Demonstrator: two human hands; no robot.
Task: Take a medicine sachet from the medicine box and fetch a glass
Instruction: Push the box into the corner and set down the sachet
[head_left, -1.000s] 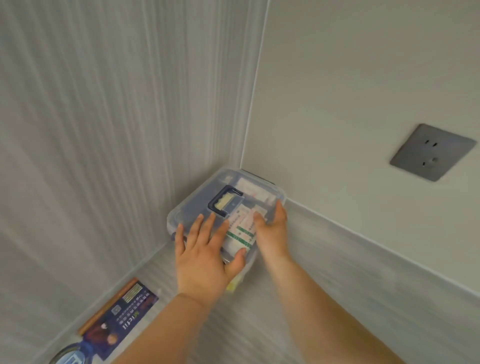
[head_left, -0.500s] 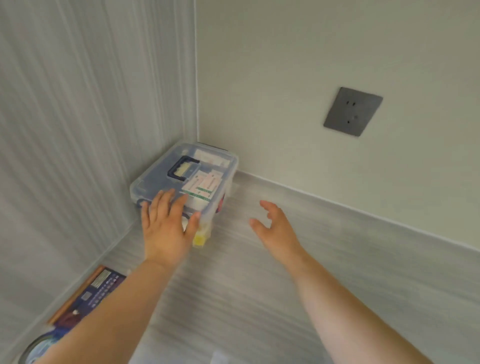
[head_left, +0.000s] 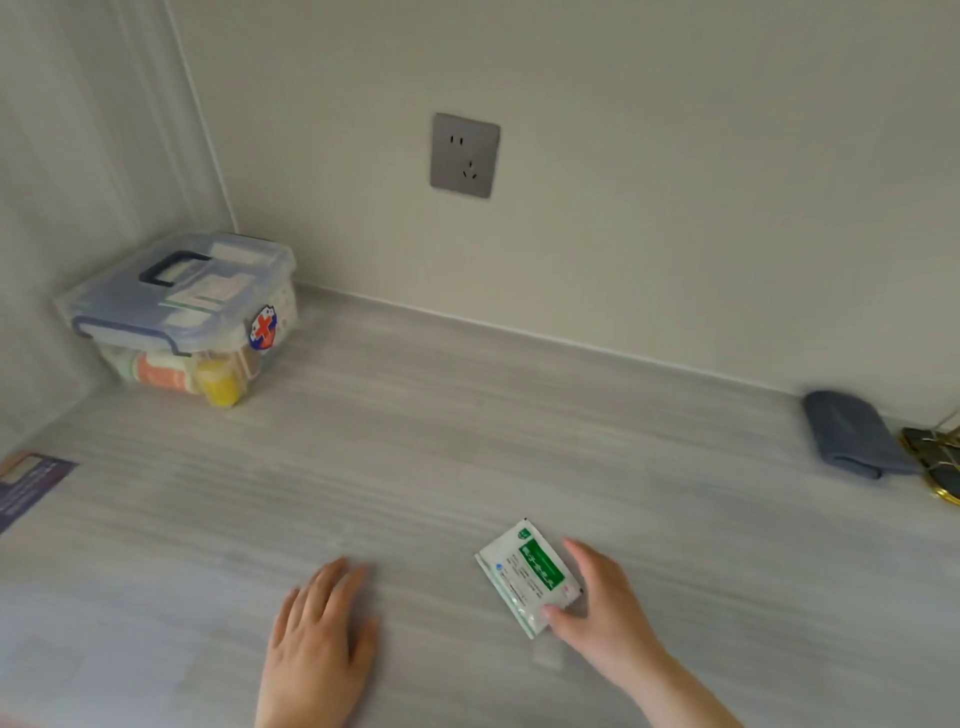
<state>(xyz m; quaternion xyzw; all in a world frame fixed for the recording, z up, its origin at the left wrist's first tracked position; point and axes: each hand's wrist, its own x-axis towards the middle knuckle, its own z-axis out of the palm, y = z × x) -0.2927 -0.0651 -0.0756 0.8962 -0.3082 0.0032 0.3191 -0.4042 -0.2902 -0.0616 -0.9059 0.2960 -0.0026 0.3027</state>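
The clear medicine box (head_left: 182, 317) with a blue lid and a red cross sticker stands shut in the far left corner of the grey counter (head_left: 467, 415). A white and green medicine sachet (head_left: 527, 571) lies flat on the counter near me. My right hand (head_left: 605, 603) rests at the sachet's right edge, thumb touching its near corner, fingers apart. My left hand (head_left: 319, 634) lies flat and open on the counter to the left, holding nothing. No glass is in view.
A grey wall socket (head_left: 464, 155) sits on the back wall. A folded blue cloth (head_left: 852, 434) and a gold wire item (head_left: 935, 462) lie at the far right. A dark printed leaflet (head_left: 28, 483) lies at the left edge.
Both hands have left the medicine box and drawn back toward me. The view has swung right and down. The sachet now shows on the counter beside my right hand.
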